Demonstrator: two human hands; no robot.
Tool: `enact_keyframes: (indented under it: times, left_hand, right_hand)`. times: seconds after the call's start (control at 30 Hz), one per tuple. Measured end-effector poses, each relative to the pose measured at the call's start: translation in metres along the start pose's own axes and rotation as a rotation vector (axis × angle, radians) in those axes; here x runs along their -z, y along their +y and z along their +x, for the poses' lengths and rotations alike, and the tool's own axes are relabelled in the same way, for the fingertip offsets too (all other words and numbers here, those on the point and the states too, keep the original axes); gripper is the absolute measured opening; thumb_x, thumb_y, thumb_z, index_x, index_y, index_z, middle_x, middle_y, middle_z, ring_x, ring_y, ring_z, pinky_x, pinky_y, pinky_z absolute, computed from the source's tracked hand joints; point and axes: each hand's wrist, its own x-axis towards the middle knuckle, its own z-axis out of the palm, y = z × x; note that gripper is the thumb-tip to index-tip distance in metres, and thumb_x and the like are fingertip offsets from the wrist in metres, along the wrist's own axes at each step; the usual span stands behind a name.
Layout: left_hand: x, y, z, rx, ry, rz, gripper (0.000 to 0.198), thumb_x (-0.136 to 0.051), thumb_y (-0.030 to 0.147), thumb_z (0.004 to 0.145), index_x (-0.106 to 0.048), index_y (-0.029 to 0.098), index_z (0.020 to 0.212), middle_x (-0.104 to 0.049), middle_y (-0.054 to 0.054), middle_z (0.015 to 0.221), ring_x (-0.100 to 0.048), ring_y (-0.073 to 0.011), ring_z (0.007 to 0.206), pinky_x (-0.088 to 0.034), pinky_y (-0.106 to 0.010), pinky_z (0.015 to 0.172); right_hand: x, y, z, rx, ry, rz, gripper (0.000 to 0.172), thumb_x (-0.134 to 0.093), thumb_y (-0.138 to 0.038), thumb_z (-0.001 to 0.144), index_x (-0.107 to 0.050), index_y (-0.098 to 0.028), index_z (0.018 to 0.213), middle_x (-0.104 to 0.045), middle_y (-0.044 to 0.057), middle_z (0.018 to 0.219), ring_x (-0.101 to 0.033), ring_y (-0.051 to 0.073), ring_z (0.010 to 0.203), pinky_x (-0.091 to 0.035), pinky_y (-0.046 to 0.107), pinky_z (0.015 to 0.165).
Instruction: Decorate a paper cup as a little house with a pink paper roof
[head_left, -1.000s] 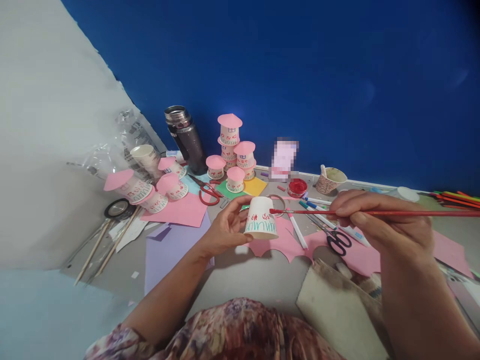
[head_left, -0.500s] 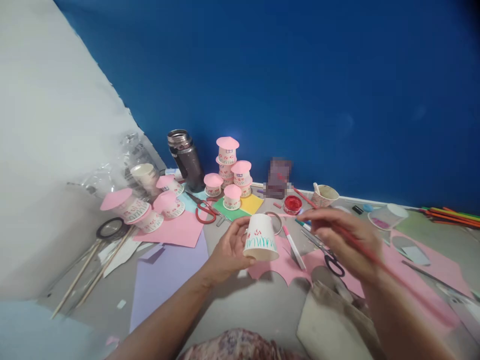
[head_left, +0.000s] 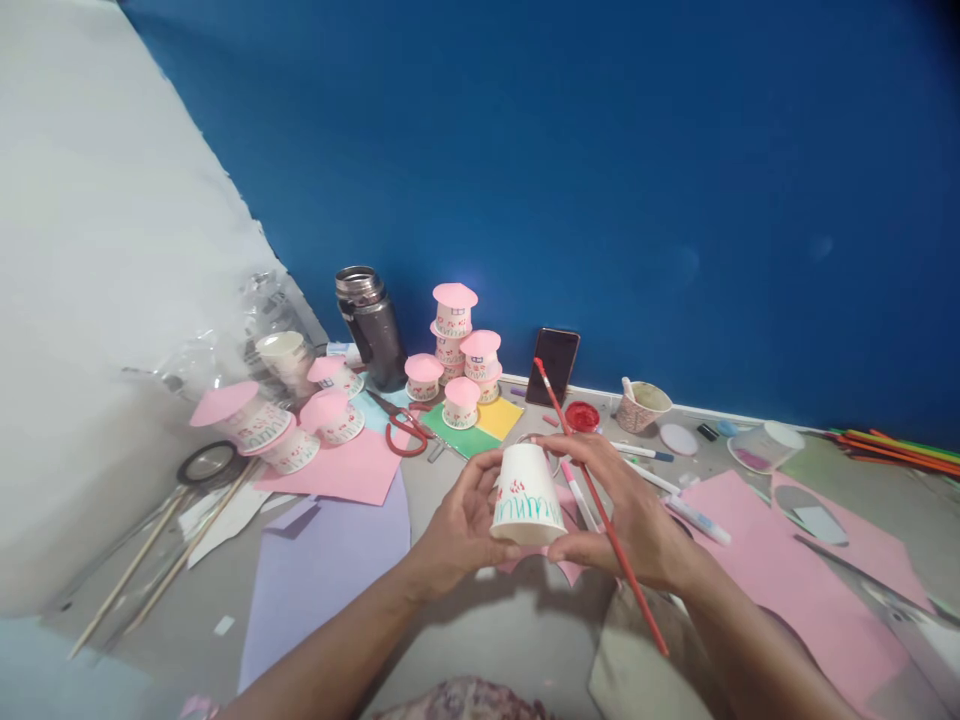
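An upturned white paper cup [head_left: 526, 493] with green grass strokes and red flowers is held between both hands above the table. My left hand [head_left: 459, 520] grips its left side, fingers curled round it. My right hand [head_left: 628, 515] cups its right side and rim, and also clamps a long red paintbrush [head_left: 600, 505] that slants from upper left to lower right across the fingers. Under the cup lies a scalloped pink paper piece [head_left: 561, 560].
Decorated cups with pink roofs [head_left: 459, 350] stand stacked at the back beside a dark flask [head_left: 370, 326], red scissors [head_left: 399, 428], a phone [head_left: 559, 365], a red paint pot [head_left: 581, 416], markers [head_left: 641, 452], pink sheets [head_left: 795, 575], a lilac sheet [head_left: 322, 570] and wooden sticks [head_left: 157, 565].
My right hand swung the brush away from the cup's side, turned it upward, and came in to grip the cup. The view tilted a little.
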Motion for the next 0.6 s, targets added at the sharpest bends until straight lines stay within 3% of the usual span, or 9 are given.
enact_keyframes:
  times: [0.1,0.23,0.4,0.5,0.6]
  left_hand:
    - [0.008,0.003,0.000,-0.015,-0.058,0.070,0.093,-0.100,0.034,0.064,-0.052,0.030,0.144,-0.059,-0.014,0.145,-0.061,-0.0346,0.130,-0.057,-0.041,0.095]
    - [0.019,0.012,-0.003,-0.065,-0.045,0.230,0.097,-0.098,0.044,0.066,-0.051,0.032,0.150,-0.047,-0.013,0.162,-0.044,-0.0401,0.151,-0.040,-0.053,0.121]
    - [0.023,0.025,-0.009,-0.048,0.008,0.525,0.096,-0.094,0.042,0.070,-0.049,0.033,0.155,-0.046,-0.012,0.165,-0.044,-0.0419,0.151,-0.039,-0.056,0.124]
    - [0.020,0.026,-0.008,-0.047,0.002,0.687,0.092,-0.090,0.029,0.072,-0.050,0.035,0.154,-0.050,-0.009,0.161,-0.049,-0.0396,0.147,-0.044,-0.055,0.121]
    - [0.018,0.023,-0.005,-0.052,0.013,0.714,0.083,-0.086,0.017,0.070,-0.056,0.035,0.146,-0.054,-0.007,0.154,-0.053,-0.0361,0.143,-0.048,-0.051,0.118]
  right_hand:
    - [-0.002,0.005,-0.001,0.030,0.007,-0.011,0.085,-0.081,-0.068,0.082,-0.048,-0.027,0.149,-0.068,0.016,0.137,-0.067,0.035,0.122,-0.058,0.048,0.098]
    - [-0.005,0.009,-0.001,0.096,-0.026,-0.068,0.088,-0.081,-0.065,0.083,-0.044,-0.025,0.153,-0.068,0.018,0.139,-0.066,0.037,0.125,-0.056,0.051,0.102]
    - [-0.008,0.010,-0.001,0.075,-0.096,-0.055,0.094,-0.083,-0.068,0.079,-0.044,-0.025,0.153,-0.068,0.017,0.139,-0.066,0.036,0.123,-0.055,0.050,0.104]
    - [-0.008,0.012,0.000,0.057,-0.129,-0.020,0.093,-0.084,-0.068,0.079,-0.045,-0.025,0.153,-0.069,0.015,0.137,-0.066,0.034,0.123,-0.057,0.047,0.103]
    - [-0.007,0.015,0.000,0.023,-0.083,0.029,0.086,-0.080,-0.064,0.085,-0.046,-0.027,0.155,-0.067,0.015,0.142,-0.065,0.032,0.127,-0.057,0.045,0.104]
